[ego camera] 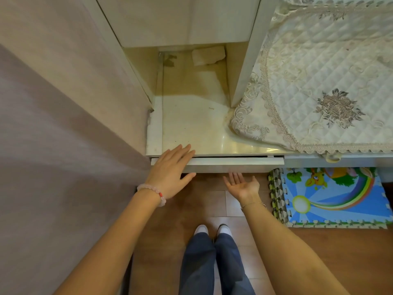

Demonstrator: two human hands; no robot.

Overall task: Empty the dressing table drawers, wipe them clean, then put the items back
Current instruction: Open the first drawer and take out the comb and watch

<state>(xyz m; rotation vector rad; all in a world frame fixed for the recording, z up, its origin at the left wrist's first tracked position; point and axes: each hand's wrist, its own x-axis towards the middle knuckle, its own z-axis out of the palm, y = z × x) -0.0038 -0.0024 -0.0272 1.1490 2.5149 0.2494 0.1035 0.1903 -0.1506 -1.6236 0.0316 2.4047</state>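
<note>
The drawer front [234, 163] is at 12 o'clock, nearly closed under the cream surface [191, 124]. The left hand [170, 169] lies flat on its left end, fingers straight and together. The right hand [242, 185] is palm up, fingers spread, with the tips at the front's lower edge. A lace cloth [319, 92] lies at 2 o'clock.
</note>
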